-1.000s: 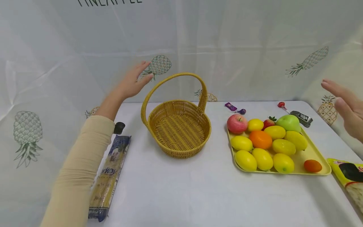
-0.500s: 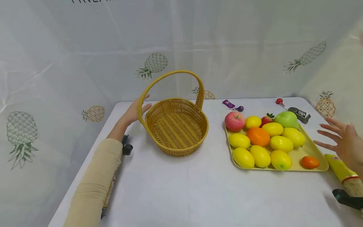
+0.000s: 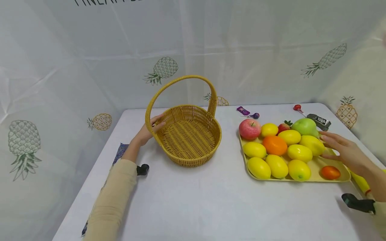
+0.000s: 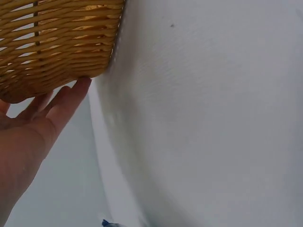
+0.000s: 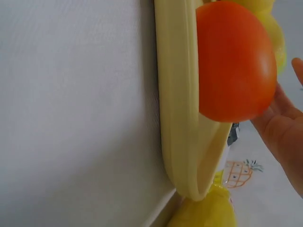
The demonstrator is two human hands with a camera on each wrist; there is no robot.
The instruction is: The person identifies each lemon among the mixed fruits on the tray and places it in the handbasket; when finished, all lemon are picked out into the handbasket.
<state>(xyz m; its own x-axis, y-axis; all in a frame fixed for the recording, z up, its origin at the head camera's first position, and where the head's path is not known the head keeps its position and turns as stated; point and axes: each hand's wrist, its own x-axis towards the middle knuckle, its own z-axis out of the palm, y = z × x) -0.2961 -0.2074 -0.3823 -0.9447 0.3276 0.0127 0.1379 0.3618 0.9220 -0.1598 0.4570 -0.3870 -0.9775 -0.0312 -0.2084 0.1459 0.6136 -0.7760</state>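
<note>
Left sleeve (image 3: 113,201), nearer side of basket (image 3: 190,163): beige, creased, wrist-length. Right sleeve (image 3: 380,219), well right of basket: beige. Beside each, black round-ended stub (image 3: 143,169).

- Head view: bright, even, soft light on the tabletop (image 3: 211,204); the cloth (image 3: 256,40) behind is greyer, with a pale sheen along its creases.
- Small highlights sit on the lemons (image 3: 298,170); soft-edged shadows lie beside the left sleeve (image 3: 113,201) and at lower right.
- Left wrist view: dimmer, greyish, slightly soft, with a diffuse shadow beside the basket (image 4: 61,47).
- Right wrist view: dim, broad shadow at lower left; orange fruit (image 5: 234,64) soft in detail.
</note>
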